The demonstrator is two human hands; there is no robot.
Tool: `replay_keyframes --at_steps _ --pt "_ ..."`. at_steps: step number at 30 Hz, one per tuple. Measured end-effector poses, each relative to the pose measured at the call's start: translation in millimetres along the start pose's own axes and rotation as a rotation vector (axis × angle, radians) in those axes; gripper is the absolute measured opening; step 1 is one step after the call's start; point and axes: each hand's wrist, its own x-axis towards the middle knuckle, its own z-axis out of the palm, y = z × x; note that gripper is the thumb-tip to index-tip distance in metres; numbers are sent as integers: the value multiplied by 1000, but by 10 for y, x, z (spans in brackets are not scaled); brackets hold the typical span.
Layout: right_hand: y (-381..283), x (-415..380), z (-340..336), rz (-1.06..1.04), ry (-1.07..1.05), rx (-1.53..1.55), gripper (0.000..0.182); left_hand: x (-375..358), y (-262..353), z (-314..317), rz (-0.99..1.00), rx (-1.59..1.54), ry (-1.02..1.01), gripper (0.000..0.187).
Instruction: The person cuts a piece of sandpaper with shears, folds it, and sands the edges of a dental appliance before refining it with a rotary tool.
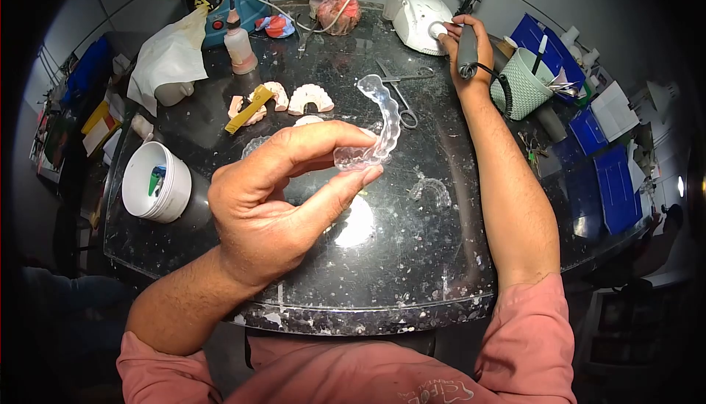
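My left hand (276, 198) pinches a clear dental aligner (388, 121) between thumb and fingertips, raised above the dark bench. The aligner's arch curves up and away from the fingers. At the back right, my right hand (471, 51) is wrapped round a dark grey handpiece (468, 49) with a coiled cord. Its fingertips touch the knob of a white control unit (421, 22). Another clear aligner (430, 192) lies on the bench, right of the left hand. Scissors (401, 95) lie behind the raised aligner.
Plaster dental models (310, 99) and a yellow strip (248, 110) lie at centre left. A white tub (157, 183) with small items stands left. A bottle (240, 49) stands behind the models. On the right are a pale green basket (526, 84) and blue trays (618, 191).
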Motion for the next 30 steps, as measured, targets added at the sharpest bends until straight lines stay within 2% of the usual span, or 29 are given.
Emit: replay_keyframes --at_steps 1,3,4,6,9,13,16,19,21,28,30 --pt "-45 -18 13 -1 43 23 30 6 11 -2 0 0 -1 35" --pt "-215 -65 -6 -6 88 45 28 32 43 5 -147 -24 29 31" --pt "-379 -103 -40 -34 117 73 28 47 43 10 -142 -24 32 31" --pt "-642 -104 -58 -73 157 151 29 65 17 28 -282 -215 132 26" --pt "-1313 -585 -153 -89 -49 283 35 70 -55 54 -284 -285 200 20" --pt "-1850 -1350 -303 -290 -309 370 35 54 -60 62 -254 -284 205 20" --pt "-1872 -1518 -319 -447 -484 354 32 27 -41 109 -229 -362 216 21" --pt "-1807 -1558 -295 -452 -442 404 33 19 -35 105 -254 -333 197 22" --pt "-1790 -1540 -304 -556 -471 345 35 11 -31 95 -274 -302 178 23" --pt "-1827 -1592 -231 -503 -322 426 46 -12 -73 95 -231 -239 168 23" --pt "-1848 -1572 -274 -513 -394 385 46 -20 -77 107 -182 -237 173 23"
